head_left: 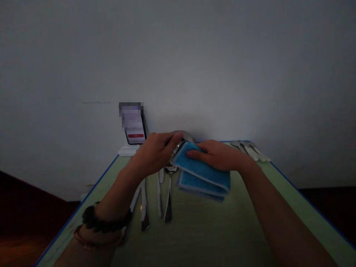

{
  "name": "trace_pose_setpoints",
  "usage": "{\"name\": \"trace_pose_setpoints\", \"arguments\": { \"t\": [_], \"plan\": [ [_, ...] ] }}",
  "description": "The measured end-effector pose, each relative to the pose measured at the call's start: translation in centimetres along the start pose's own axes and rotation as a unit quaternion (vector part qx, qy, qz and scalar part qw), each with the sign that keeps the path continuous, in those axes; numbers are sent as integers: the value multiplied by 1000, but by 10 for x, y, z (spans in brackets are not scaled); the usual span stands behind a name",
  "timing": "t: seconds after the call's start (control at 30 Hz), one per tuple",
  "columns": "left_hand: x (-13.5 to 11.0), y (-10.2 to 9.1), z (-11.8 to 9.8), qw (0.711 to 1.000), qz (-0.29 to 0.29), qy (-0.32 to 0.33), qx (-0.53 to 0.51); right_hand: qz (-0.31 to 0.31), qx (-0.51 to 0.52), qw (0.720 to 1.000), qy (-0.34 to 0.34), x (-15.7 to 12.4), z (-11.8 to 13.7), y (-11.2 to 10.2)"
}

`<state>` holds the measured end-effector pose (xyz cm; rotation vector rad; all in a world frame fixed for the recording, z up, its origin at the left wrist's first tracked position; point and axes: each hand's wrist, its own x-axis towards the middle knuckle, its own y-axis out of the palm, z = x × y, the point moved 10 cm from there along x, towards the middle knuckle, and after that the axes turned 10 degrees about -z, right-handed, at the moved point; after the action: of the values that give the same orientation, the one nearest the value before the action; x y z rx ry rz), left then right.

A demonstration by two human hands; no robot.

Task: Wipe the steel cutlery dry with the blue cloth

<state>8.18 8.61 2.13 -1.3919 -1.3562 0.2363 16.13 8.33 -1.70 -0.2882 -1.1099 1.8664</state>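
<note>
My right hand (214, 155) grips a folded blue cloth (204, 168) with pale edges, its thumb lying on top. Close beside it, my left hand (158, 152) has its fingers and thumb closed near the cloth's upper left corner. A shiny metal thing with a curved edge (187, 135) shows between and behind the hands; most of it is hidden, so I cannot tell its kind or whether it is held. Below my left hand, a spoon (168, 196) lies on the green tabletop with its handle toward me. More cutlery (144, 207) lies left of it, partly behind my left arm.
A phone (135, 128) leans against the wall on a white stand (128, 150) at the back left. Several spoons with pale handles (251, 150) lie at the back right. The table (200, 233) has a blue edge and meets the wall.
</note>
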Motion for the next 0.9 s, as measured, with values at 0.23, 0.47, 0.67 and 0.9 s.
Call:
{"name": "trace_pose_setpoints", "arguments": {
  "t": [0.23, 0.47, 0.67, 0.9],
  "plan": [
    [-3, -34, 32, 992, -95, -68, 35, 40, 34, 996, 74, -15, -25, -12],
    [-9, 0, 30, 997, 55, -60, -20, 102, 22, 989, 105, -28, -37, -9],
    [-6, -5, 13, 997, 2, -14, -72, 99, 19, 991, 92, -25, -24, -9],
    [-11, 10, -20, 964, -18, 10, -266, 62, -15, 996, 58, -18, -7, -12]
  ]
}}
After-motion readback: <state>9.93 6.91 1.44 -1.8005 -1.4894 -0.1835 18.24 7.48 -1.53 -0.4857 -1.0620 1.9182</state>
